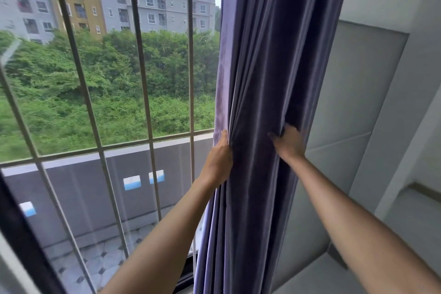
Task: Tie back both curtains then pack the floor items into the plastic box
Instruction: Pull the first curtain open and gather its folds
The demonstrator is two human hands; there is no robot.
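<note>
Right now both hands gather the purple curtain (262,102) at frame centre, beside the barred window (143,79): left hand (218,157) curls round its window-side edge, right hand (290,142) pinches folds opposite, likely bunching it for tying.

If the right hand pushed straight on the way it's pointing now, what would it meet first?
The right hand already grips the purple curtain; pushed on, it would only bunch more folds. What lies behind the fabric is hidden.
</note>
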